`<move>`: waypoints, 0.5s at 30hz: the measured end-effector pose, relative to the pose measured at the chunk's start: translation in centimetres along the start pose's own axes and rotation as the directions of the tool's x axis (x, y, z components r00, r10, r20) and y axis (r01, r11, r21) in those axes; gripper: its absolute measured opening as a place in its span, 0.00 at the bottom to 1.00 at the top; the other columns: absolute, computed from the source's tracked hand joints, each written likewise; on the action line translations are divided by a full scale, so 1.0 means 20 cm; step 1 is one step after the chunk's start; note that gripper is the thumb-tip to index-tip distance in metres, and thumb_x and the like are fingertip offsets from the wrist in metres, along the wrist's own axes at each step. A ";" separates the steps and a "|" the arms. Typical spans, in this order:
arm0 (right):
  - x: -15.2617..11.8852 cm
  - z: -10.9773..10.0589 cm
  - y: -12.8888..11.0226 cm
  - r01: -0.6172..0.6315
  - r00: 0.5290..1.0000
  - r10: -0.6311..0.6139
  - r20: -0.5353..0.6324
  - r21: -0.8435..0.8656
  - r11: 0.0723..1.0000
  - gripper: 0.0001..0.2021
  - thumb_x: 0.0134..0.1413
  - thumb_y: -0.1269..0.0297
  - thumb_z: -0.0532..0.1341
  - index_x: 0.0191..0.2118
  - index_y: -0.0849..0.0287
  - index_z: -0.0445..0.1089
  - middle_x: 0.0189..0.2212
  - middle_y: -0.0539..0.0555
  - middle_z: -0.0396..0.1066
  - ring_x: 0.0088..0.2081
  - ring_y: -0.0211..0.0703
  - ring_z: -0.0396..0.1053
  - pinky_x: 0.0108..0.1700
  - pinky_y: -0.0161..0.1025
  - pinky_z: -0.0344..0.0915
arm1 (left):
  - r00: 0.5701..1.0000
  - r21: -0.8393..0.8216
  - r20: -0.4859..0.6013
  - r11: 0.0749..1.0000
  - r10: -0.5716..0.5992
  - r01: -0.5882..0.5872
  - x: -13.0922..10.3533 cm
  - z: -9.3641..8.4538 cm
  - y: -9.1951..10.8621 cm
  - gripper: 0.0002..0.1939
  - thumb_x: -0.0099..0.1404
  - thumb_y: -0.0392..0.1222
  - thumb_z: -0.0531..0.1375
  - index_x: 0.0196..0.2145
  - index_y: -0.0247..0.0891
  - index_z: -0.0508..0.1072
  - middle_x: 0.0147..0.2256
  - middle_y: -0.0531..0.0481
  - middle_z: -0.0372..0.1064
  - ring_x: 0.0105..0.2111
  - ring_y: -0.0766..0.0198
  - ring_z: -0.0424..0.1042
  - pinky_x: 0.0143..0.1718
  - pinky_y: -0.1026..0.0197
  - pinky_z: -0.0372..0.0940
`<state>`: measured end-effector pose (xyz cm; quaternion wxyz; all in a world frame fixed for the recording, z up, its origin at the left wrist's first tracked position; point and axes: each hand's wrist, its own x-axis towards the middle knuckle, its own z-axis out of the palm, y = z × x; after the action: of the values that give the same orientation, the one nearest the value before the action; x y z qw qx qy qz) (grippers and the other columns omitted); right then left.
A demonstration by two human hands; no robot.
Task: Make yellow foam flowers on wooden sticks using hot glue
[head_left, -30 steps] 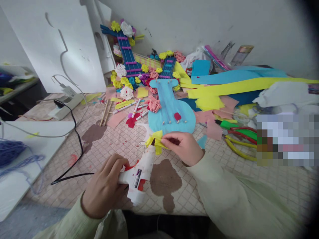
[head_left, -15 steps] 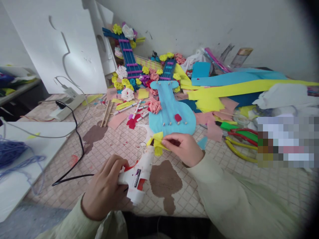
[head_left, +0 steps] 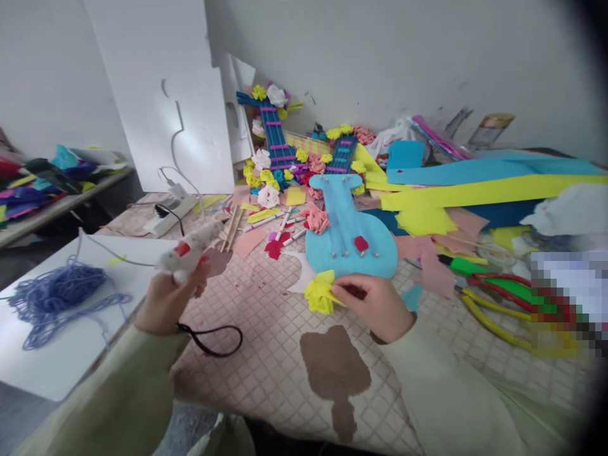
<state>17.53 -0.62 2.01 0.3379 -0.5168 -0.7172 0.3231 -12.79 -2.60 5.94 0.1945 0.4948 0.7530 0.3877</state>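
Observation:
My left hand (head_left: 168, 296) is wrapped round a white hot glue gun (head_left: 187, 254) with an orange-red trigger, held at the left over the table; motion blurs it somewhat. Between the thumb and fingers of my right hand (head_left: 375, 305) is a yellow crepe paper flower (head_left: 319, 295), pinched at its right side. Just beyond the flower lies a light blue guitar-shaped cutout (head_left: 339, 237) with strings, small pegs and a dark red patch. A pink paper flower (head_left: 317, 220) sits at its left edge.
Blue yarn (head_left: 57, 294) lies on a white board at left. A power strip (head_left: 168, 214) stands behind. Decorated dark blue guitar necks (head_left: 278, 136) lean at the wall. Scissors with yellow handles (head_left: 494, 320) and crepe strips (head_left: 475, 185) lie at right.
My left hand has drawn the glue gun away from the yellow flower, to the left and up, and turned it. My right hand still pinches the flower. The view has shifted left.

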 end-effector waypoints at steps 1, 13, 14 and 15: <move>0.00 0.00 0.00 -0.001 1.000 0.001 0.000 0.000 1.000 0.08 0.47 0.65 0.56 0.29 0.60 0.73 0.28 0.52 0.75 0.29 0.41 0.71 0.33 0.37 0.67 | 1.000 0.026 -0.003 1.000 -0.014 0.014 0.07 -0.01 -0.02 0.18 0.52 0.50 0.55 0.34 0.31 0.67 0.20 0.55 0.60 0.20 0.69 0.60 0.22 0.67 0.58; 0.00 -0.01 -0.01 0.000 1.000 -0.001 0.029 0.030 1.000 0.08 0.47 0.65 0.56 0.29 0.60 0.72 0.28 0.53 0.75 0.30 0.42 0.71 0.33 0.39 0.68 | 0.989 0.429 -0.146 0.901 -0.009 0.072 0.38 0.02 -0.25 0.15 0.50 0.47 0.58 0.15 0.35 0.63 0.13 0.55 0.53 0.20 0.64 0.61 0.21 0.65 0.49; 0.00 -0.01 -0.02 0.002 1.000 -0.003 0.031 0.033 0.999 0.08 0.47 0.65 0.56 0.29 0.60 0.72 0.28 0.53 0.75 0.30 0.42 0.71 0.33 0.39 0.68 | 0.989 0.439 -0.151 0.896 0.008 0.060 0.37 0.02 -0.24 0.14 0.49 0.47 0.59 0.16 0.35 0.63 0.14 0.55 0.54 0.21 0.63 0.62 0.21 0.64 0.50; 0.00 -0.01 -0.02 0.005 0.999 -0.006 0.034 0.034 0.999 0.08 0.47 0.65 0.56 0.29 0.60 0.72 0.28 0.53 0.75 0.29 0.42 0.71 0.33 0.39 0.68 | 0.987 0.446 -0.158 0.894 0.028 0.047 0.35 0.01 -0.25 0.14 0.49 0.48 0.59 0.17 0.35 0.64 0.16 0.54 0.56 0.22 0.63 0.62 0.22 0.64 0.52</move>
<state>17.45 -0.74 2.38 0.3352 -0.5037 -0.7185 0.3431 -18.66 2.72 2.68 0.0158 0.4899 0.8376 0.2412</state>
